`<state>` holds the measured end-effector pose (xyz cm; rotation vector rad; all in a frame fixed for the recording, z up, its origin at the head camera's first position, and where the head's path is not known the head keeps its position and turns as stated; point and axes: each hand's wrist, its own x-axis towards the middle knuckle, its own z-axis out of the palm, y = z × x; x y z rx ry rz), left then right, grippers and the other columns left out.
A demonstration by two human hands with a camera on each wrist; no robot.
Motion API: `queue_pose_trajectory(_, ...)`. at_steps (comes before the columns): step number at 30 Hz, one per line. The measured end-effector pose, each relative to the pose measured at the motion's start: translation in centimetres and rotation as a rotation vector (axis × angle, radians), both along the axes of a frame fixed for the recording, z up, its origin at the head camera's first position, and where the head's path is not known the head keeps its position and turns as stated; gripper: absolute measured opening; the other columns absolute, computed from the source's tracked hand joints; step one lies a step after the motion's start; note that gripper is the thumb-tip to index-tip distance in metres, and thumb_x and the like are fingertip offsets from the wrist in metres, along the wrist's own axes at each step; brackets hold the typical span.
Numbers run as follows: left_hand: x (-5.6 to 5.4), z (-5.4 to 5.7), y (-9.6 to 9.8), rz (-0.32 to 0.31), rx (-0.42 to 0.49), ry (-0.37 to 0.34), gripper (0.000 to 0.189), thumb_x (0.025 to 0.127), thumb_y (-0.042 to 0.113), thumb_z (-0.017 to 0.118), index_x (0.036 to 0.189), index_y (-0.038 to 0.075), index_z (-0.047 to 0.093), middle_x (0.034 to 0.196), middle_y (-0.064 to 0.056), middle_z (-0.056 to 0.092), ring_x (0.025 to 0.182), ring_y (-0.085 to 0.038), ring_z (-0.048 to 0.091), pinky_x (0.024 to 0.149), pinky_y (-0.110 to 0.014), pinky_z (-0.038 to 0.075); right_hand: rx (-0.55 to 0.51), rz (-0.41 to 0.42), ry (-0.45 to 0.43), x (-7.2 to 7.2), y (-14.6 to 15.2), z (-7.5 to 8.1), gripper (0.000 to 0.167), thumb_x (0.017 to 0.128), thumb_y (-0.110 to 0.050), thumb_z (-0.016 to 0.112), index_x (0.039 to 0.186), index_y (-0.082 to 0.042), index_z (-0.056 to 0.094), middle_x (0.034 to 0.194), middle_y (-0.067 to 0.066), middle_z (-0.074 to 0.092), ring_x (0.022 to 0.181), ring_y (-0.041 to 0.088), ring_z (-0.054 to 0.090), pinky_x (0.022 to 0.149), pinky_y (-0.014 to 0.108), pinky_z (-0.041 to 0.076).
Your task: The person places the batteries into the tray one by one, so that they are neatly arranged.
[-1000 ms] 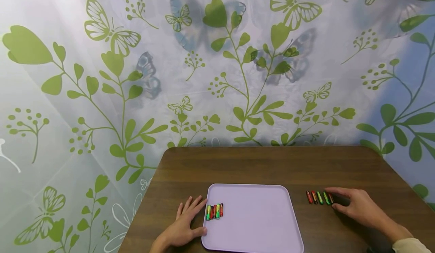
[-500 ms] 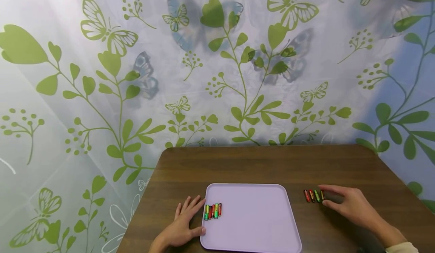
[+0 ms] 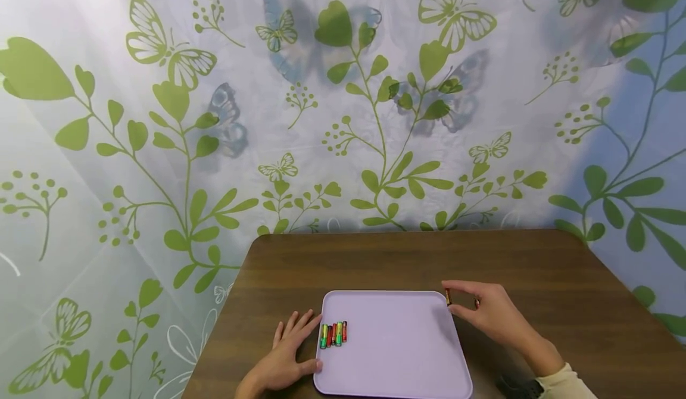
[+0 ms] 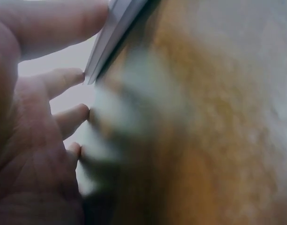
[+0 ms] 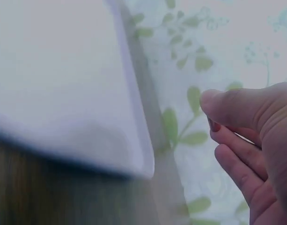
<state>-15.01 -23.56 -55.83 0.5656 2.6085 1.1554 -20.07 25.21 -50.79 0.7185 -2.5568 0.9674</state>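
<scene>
My right hand pinches a small dark battery between thumb and forefinger, over the upper right rim of a lilac tray. In the right wrist view only a reddish bit of that battery shows behind the thumb. My left hand lies at the tray's left edge with its fingers spread, thumb and fingertips touching the rim. Inside the tray, along its left side, several green and red batteries form a row. A piece of another battery peeks out past my right hand, which hides the table behind it.
The tray rests on a dark brown wooden table. Beyond the table's far edge hangs a pale curtain printed with green leaves and butterflies.
My right hand has picked up the battery at the right end of the row on the table and carried it left to the tray's edge. My left hand stays at the rim.
</scene>
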Motion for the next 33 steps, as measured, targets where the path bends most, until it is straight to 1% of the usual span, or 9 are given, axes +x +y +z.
queue_pose_trajectory(1,0.0,0.0,0.0,0.000,0.001,-0.001,0.093,0.094,0.039,0.083,0.172,0.016,0.038,0.180,-0.026,0.024,0.166,-0.060,-0.002,0.122,-0.081,-0.014,-0.008,0.005,-0.006,-0.1,-0.7,0.1,0.051,0.082,-0.010,0.095,0.130,-0.021,0.081,0.119,-0.004,0.084,0.075,-0.005,0.065,0.064,0.022,0.056)
queue_pose_trajectory(3,0.0,0.0,0.0,0.003,0.005,-0.005,0.093,0.094,0.039,0.083,0.171,0.016,0.038,0.180,-0.026,0.024,0.166,-0.060,-0.002,0.122,-0.081,-0.015,-0.008,0.008,0.009,-0.2,-2.1,0.1,0.052,0.082,-0.011,0.096,0.131,-0.022,0.081,0.122,-0.005,0.083,0.093,0.002,0.075,0.076,0.027,0.063)
queue_pose_trajectory(5,0.1,0.1,0.0,0.003,0.013,-0.011,0.092,0.093,0.039,0.084,0.171,0.017,0.039,0.180,-0.026,0.024,0.166,-0.060,-0.002,0.122,-0.081,-0.015,-0.005,0.013,0.037,-0.2,-3.3,0.1,0.052,0.081,-0.012,0.097,0.130,-0.023,0.081,0.123,-0.007,0.083,0.112,0.011,0.079,0.089,0.033,0.065)
queue_pose_trajectory(7,0.1,0.1,0.0,0.003,0.019,-0.017,0.092,0.093,0.038,0.084,0.171,0.017,0.040,0.180,-0.026,0.024,0.166,-0.060,-0.002,0.122,-0.081,-0.015,-0.021,0.029,0.049,-0.3,-4.5,0.1,0.052,0.081,-0.011,0.097,0.130,-0.021,0.082,0.123,-0.006,0.083,0.111,0.018,0.081,0.090,0.036,0.066)
queue_pose_trajectory(10,0.2,0.2,0.1,0.003,0.027,-0.009,0.091,0.092,0.036,0.085,0.170,0.016,0.042,0.179,-0.026,0.026,0.165,-0.061,-0.001,0.122,-0.082,-0.015,-0.054,0.045,0.034,-0.4,-6.2,0.2,0.051,0.082,-0.011,0.096,0.130,-0.020,0.081,0.123,-0.006,0.083,0.111,0.021,0.081,0.090,0.037,0.066)
queue_pose_trajectory(18,0.3,0.4,0.0,0.012,0.042,-0.010,0.091,0.091,0.032,0.087,0.169,0.015,0.044,0.179,-0.026,0.026,0.166,-0.060,-0.002,0.122,-0.081,-0.016,-0.114,0.096,-0.077,-0.5,-11.1,0.5,0.048,0.086,-0.015,0.094,0.131,-0.023,0.081,0.126,-0.009,0.082,0.116,0.016,0.079,0.097,0.040,0.065)
queue_pose_trajectory(22,0.2,0.5,-0.1,0.017,0.038,0.000,0.091,0.090,0.031,0.087,0.169,0.016,0.044,0.179,-0.026,0.026,0.166,-0.060,-0.002,0.122,-0.081,-0.016,-0.121,0.140,-0.097,-0.4,-13.3,0.4,0.046,0.086,-0.013,0.093,0.130,-0.019,0.081,0.126,-0.005,0.082,0.115,0.020,0.080,0.097,0.045,0.065)
queue_pose_trajectory(27,0.3,0.5,0.0,0.030,0.022,0.004,0.091,0.090,0.032,0.087,0.169,0.017,0.045,0.179,-0.024,0.027,0.166,-0.060,0.000,0.123,-0.081,-0.014,-0.124,0.202,-0.143,-0.2,-15.8,-0.8,0.044,0.088,-0.010,0.091,0.130,-0.014,0.081,0.128,-0.001,0.082,0.113,0.028,0.080,0.098,0.047,0.065)
queue_pose_trajectory(33,0.2,0.5,0.0,0.032,0.009,-0.007,0.090,0.092,0.034,0.085,0.169,0.018,0.043,0.179,-0.024,0.027,0.166,-0.059,0.000,0.124,-0.080,-0.013,-0.074,0.256,-0.157,0.0,-17.9,-2.9,0.043,0.087,-0.009,0.091,0.129,-0.008,0.081,0.126,0.002,0.082,0.114,0.026,0.080,0.098,0.042,0.065)
